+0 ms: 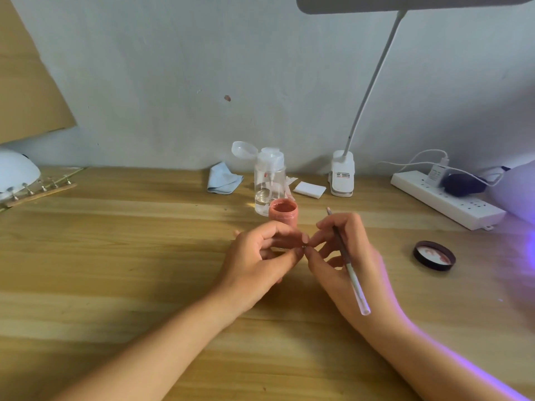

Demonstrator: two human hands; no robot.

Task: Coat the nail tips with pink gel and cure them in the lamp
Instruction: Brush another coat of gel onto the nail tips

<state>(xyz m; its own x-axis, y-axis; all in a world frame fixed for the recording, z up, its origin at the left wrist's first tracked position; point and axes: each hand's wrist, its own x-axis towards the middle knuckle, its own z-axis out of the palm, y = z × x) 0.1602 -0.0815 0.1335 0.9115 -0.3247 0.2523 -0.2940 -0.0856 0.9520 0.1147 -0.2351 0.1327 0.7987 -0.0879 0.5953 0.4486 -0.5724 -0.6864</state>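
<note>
Pinching a tiny bit (304, 248), too small to tell what, between the thumb and first finger of the left hand (254, 261), with the other fingers curling in. Touching that same bit with the fingertips of the right hand (372, 272), so meeting hand to hand, tip to tip, low over the light wooden table (115, 256). Gripping too, in the right hand, a thin brush with a clear handle (348, 266), slanting across the fingers and pointing its small end up and away. Working just in front of the small round pot of pink gel (282, 216), standing open near the middle of the table. Leaving the round black lid (434, 255) lying upside down, well off to the right, smeared pink inside. Standing right behind the pot, touching or almost touching, a clear pump bottle with its cap flipped up (269, 180). Lying near the wall, a folded blue cloth (224, 179), some white square pads (309, 189) and the foot of a white clip lamp (343, 176). Resting at the far left, a row of nail tips on little stands along a flat wooden stick (40, 190), poking out from a white dome lamp (16, 172). Glowing purple at the far right edge, another rounded lamp (518, 195), beside a long white power strip (445, 199).
</note>
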